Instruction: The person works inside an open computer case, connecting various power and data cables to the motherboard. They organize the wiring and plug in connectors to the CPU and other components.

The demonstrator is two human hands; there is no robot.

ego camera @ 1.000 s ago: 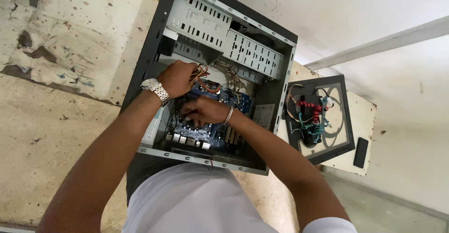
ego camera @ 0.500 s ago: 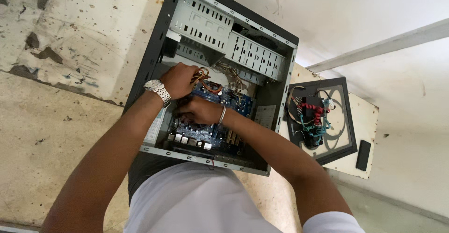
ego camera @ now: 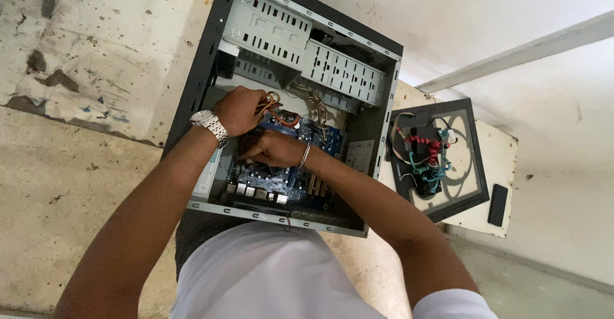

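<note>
Open PC case (ego camera: 211,56) lies on its side on a stained floor (ego camera: 77,184), side panel off, inside facing up. Inside: blue motherboard (ego camera: 288,178) across the lower half, grey perforated drive cage (ego camera: 300,50) along the top, loose wires (ego camera: 313,98) between cage and board.

Left hand (ego camera: 240,110), steel watch (ego camera: 210,126) on the wrist, is closed round a bundle of orange and yellow cables (ego camera: 276,109) at the board's upper left; the cables stick out past the fingers, held up off the board.

Right hand (ego camera: 272,149), thin bracelet (ego camera: 304,156) at the wrist, lies palm down over the middle of the motherboard, just below the left hand and close to it. Fingers curled down onto something on the board; they cover it, so can't tell whether it grips a part or only presses, probably around the cooler area.

Row of rear ports (ego camera: 252,191) shows at the board's lower edge, next to the case rim (ego camera: 268,215).

Right of the case, apart from it: black-framed side panel (ego camera: 441,159) with a clear window, lying on a pale board (ego camera: 499,165). Red, teal and white cables (ego camera: 425,156) piled on it. A small black flat object (ego camera: 497,205) lies on the pale board just beyond the panel's corner.

Person's white shirt (ego camera: 268,274) fills the bottom of the view.
</note>
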